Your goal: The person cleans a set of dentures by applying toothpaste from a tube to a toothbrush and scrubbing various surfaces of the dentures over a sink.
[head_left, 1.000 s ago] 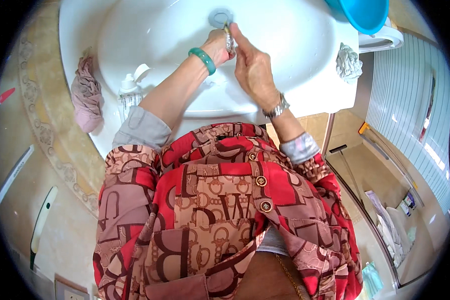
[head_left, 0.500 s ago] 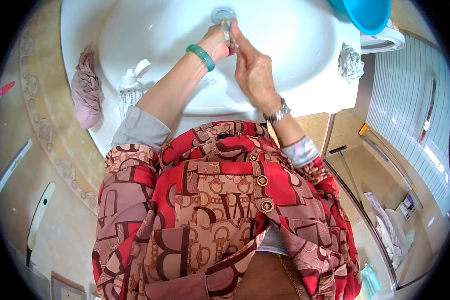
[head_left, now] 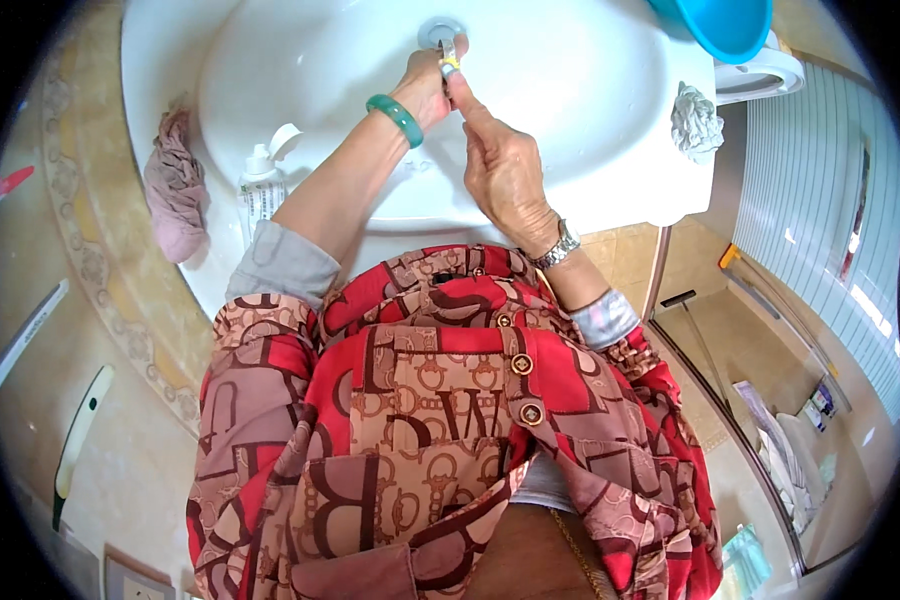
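Over the white washbasin [head_left: 300,70], near its drain [head_left: 432,32], my left hand [head_left: 425,88] is closed around a small shiny, see-through thing with a yellow part [head_left: 449,64]. Its kind is too small to make out. My right hand [head_left: 508,170] points its index finger onto that thing from the near side, the other fingers curled in with nothing visible in them. A green bangle [head_left: 396,121] circles my left wrist and a metal-band watch [head_left: 558,245] my right. Beside my left forearm stands a white bottle [head_left: 261,188] with its flip lid raised.
A crumpled mauve cloth [head_left: 176,190] lies on the basin's left rim, a crumpled pale grey cloth [head_left: 696,124] on its right. A blue basin [head_left: 732,30] juts in at the upper right. Farther right, behind a low edge, a squeegee [head_left: 678,298] stands on the floor.
My right hand has drawn back slightly toward me, its index fingertip sliding to the thing's near end. The thing has tilted a little in my left hand, showing its yellow part more.
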The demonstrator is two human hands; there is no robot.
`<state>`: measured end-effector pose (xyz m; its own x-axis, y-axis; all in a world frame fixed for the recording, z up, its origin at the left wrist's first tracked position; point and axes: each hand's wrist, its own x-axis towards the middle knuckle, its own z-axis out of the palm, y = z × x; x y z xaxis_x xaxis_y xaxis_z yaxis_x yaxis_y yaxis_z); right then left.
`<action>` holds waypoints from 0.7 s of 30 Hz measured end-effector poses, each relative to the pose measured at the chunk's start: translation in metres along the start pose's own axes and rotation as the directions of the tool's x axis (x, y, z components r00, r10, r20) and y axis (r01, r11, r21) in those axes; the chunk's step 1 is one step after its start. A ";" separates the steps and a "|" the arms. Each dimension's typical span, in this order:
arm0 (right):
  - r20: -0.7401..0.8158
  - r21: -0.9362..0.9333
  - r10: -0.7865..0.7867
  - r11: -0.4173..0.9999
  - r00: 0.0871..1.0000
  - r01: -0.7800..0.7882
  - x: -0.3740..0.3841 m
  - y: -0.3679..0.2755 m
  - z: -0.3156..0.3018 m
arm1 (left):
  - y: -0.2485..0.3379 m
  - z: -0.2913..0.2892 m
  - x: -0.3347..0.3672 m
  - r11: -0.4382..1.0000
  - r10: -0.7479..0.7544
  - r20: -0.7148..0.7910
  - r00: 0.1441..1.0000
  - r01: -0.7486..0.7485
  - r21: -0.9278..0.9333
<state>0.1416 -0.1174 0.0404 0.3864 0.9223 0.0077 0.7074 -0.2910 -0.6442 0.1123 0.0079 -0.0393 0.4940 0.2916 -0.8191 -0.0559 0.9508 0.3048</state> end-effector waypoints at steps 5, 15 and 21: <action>-0.042 0.045 0.005 0.999 0.999 -0.003 0.013 0.005 -0.004 | -0.001 0.011 -0.017 0.985 0.066 0.036 0.997 -0.071 0.156; 0.020 0.094 0.075 0.993 0.997 -0.076 0.004 0.001 -0.006 | -0.002 -0.002 -0.005 0.947 0.144 0.076 0.987 -0.159 0.278; 0.010 0.078 0.079 0.994 0.997 -0.080 0.016 0.003 -0.011 | -0.003 0.000 -0.013 0.927 0.168 0.108 0.980 -0.194 0.322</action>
<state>0.1561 -0.1067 0.0475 0.4351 0.8990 -0.0510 0.6258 -0.3426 -0.7007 0.1062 0.0010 -0.0299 0.5686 0.4340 -0.6988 0.1313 0.7908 0.5979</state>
